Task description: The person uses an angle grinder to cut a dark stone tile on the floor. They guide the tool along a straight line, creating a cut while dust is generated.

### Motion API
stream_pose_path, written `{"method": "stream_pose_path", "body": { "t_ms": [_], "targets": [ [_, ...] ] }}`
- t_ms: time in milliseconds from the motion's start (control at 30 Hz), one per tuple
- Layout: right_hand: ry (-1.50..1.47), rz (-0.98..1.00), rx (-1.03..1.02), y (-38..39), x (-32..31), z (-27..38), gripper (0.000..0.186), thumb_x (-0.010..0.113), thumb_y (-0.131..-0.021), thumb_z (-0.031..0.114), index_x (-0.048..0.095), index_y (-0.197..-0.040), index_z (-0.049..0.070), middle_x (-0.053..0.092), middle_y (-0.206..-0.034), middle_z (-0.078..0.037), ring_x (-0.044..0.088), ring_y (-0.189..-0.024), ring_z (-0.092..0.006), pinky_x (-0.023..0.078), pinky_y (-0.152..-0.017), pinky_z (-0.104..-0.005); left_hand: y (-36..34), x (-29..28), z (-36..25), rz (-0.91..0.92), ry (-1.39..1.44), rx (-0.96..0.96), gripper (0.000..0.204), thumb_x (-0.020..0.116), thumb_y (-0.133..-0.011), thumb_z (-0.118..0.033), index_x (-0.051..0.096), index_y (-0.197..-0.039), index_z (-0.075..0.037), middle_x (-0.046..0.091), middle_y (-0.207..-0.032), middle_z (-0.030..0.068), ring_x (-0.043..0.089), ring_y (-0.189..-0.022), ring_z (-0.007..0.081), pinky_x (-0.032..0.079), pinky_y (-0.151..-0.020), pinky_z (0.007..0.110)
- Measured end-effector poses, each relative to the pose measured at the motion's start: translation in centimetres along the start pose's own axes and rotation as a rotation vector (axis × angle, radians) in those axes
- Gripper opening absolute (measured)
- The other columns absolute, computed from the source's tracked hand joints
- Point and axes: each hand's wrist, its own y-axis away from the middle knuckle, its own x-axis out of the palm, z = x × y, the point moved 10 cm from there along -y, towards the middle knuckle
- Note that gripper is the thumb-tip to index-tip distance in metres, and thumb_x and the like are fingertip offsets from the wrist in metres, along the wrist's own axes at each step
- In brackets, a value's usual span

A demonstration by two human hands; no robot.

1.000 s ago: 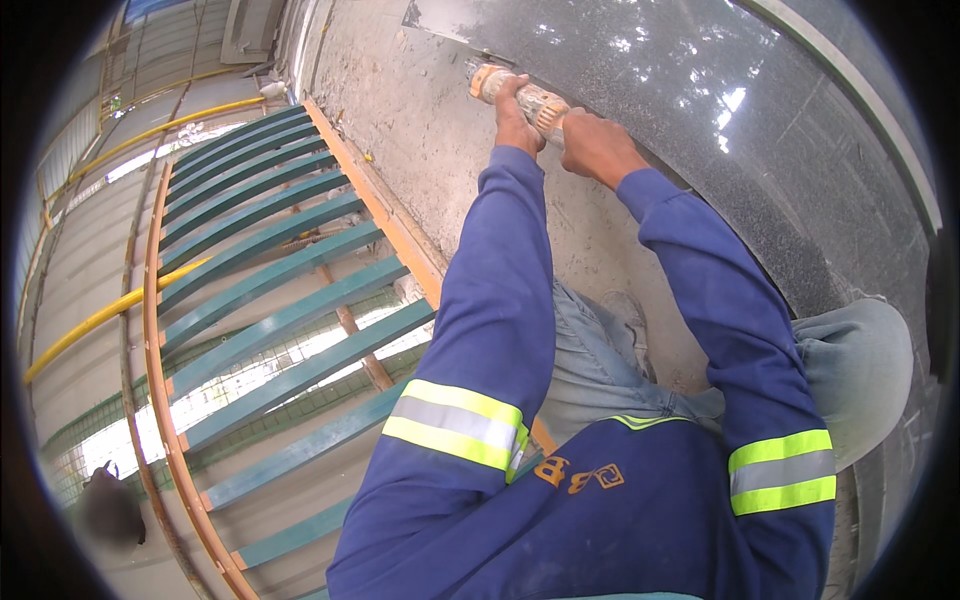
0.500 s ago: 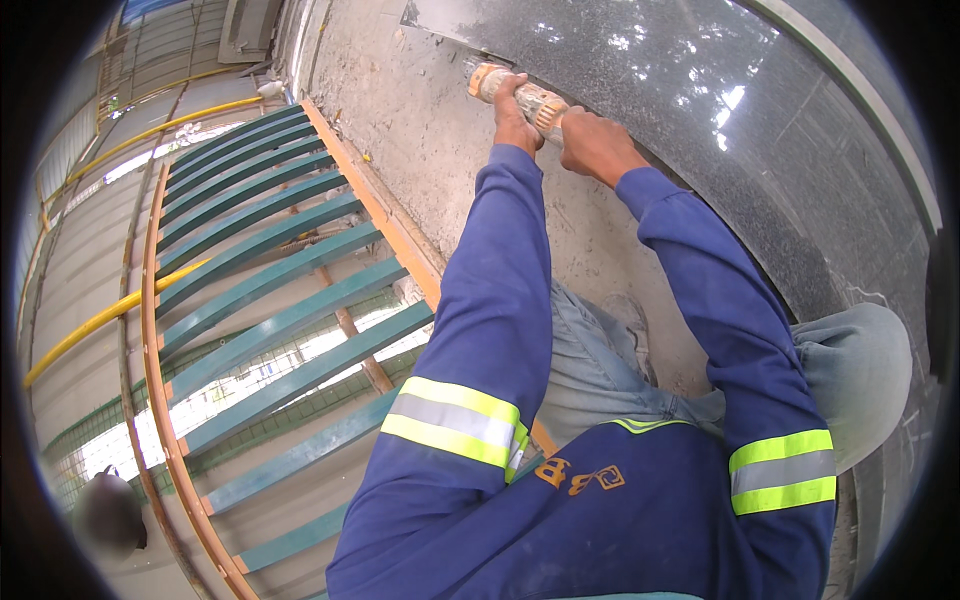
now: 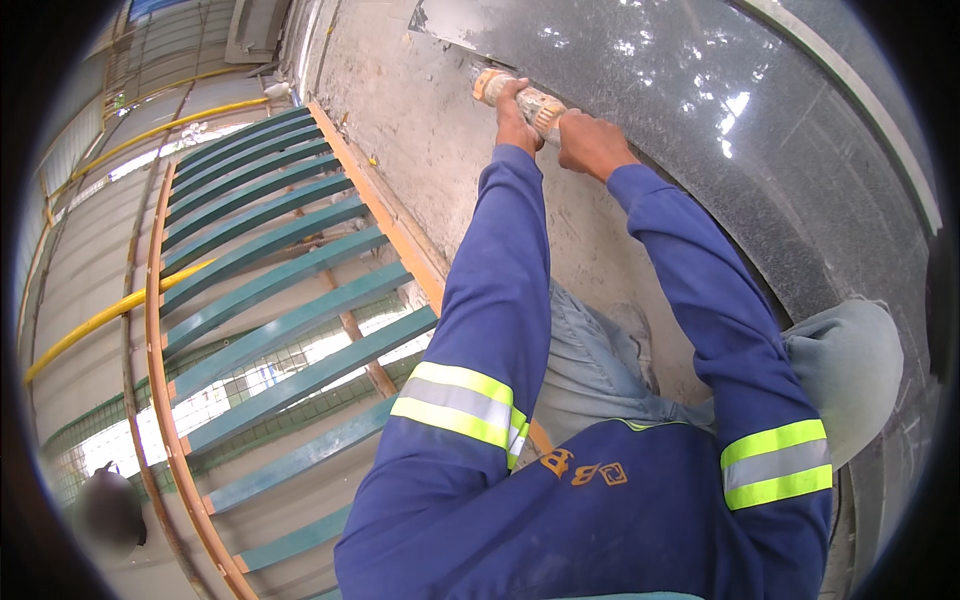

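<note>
A dusty orange power tool, by its shape an angle grinder, lies across both my hands at the top of the view. My left hand wraps round the front of its body, just behind the head. Farther right, my right hand is closed round the rear end. The grinder's head points left, close to the edge of a dark, polished stone slab. Its disc cannot be made out, and pale dust covers the body.
Left of my arm runs a railing with green slats between orange rails, with yellow pipes beyond. Rough concrete floor lies between railing and slab. A blurred dark round shape, apparently a person, is at lower left.
The view has shifted slightly. Both hands keep their grip on the grinder, which stays in nearly the same place along the slab's edge.
</note>
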Motion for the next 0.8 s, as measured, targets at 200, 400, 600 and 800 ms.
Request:
{"method": "stream_pose_path", "body": {
  "t_ms": [200,400,600,800],
  "targets": [
    [0.016,0.0,-0.01,0.8,-0.5,0.2,0.031,0.066,-0.079,0.009,0.068,-0.107,-0.004,0.069,-0.114,-0.022,0.069,-0.105,-0.0388,0.056,-0.087,-0.0461,0.4,0.1,0.1,0.002,0.027,0.031,0.038,0.071,-0.077,-0.019,0.052,-0.108,-0.008,0.056,-0.091,0.0094,0.063,-0.077,0.0306,0.057,-0.069,0.05],
    [0.061,-0.018,-0.042,2.3,-1.4,0.2,0.032,0.069,-0.076,0.01,0.068,-0.105,-0.004,0.069,-0.113,-0.021,0.069,-0.103,-0.039,0.056,-0.086,-0.0459,2.1,0.5,0.6,-0.003,0.048,0.022,0.04,0.073,-0.076,-0.02,0.053,-0.109,-0.01,0.059,-0.093,0.0096,0.065,-0.08,0.0312,0.057,-0.074,0.051],
    [0.076,-0.036,-0.039,3.0,-1.4,0.3,0.033,0.068,-0.076,0.01,0.068,-0.105,-0.005,0.069,-0.111,-0.022,0.07,-0.102,-0.039,0.056,-0.086,-0.048,2.8,0.7,0.8,0.032,0.073,0.035,0.039,0.072,-0.078,-0.02,0.052,-0.109,-0.009,0.058,-0.091,0.0108,0.065,-0.077,0.0315,0.058,-0.073,0.052],
    [0.081,-0.037,-0.014,3.1,-1.2,-0.3,0.034,0.068,-0.077,0.011,0.066,-0.107,-0.005,0.069,-0.109,-0.022,0.07,-0.1,-0.0391,0.056,-0.087,-0.047,3.0,0.8,1.4,0.001,0.071,0.0,0.039,0.072,-0.078,-0.021,0.052,-0.109,-0.008,0.059,-0.09,0.0109,0.065,-0.077,0.0317,0.058,-0.074,0.052]
  ]
}}
